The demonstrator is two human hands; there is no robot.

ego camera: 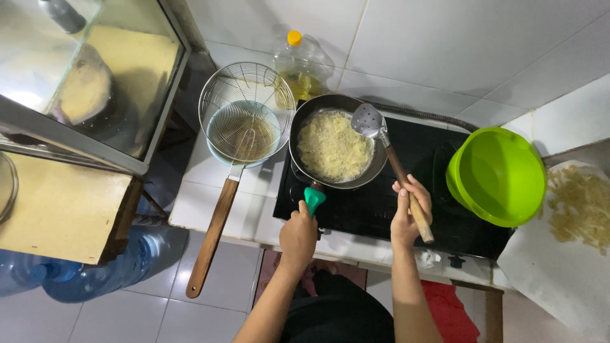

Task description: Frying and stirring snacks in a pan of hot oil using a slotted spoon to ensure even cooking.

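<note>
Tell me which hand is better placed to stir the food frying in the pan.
Right. The right hand already grips the slotted spatula, its head resting at the pan rim over the frying food. The left hand is occupied holding the green pan handle.

Dark metal pan point(337, 149) w/ green plastic handle, wood-handled metal skimmer point(387, 159), glossy green plastic bowl point(497, 176), wire-mesh strainer point(244, 121).

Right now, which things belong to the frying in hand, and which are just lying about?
In use: frying pan with pale food, its green handle gripped by the left hand; slotted ladle, held by the right hand; black stove.

Lying about: wire skimmer, oil bottle, green bowl, water jugs.
</note>
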